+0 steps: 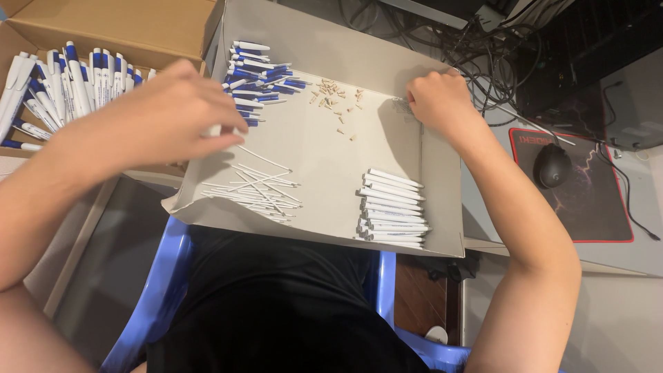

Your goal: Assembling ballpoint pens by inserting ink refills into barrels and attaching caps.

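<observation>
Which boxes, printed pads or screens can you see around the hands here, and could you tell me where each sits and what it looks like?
Brown cardboard box: top left, open, filled with white-and-blue pens.
Grey cardboard tray: centre, on the lap, shallow, flaps up; both the left hand and right hand are over it.
Mouse pad: right, black with red edge and printed design, under a black mouse.
No screen visible.

We see bright, even indoor light; our left hand is motion-blurred, and soft shadows fall across the cardboard tray.
</observation>
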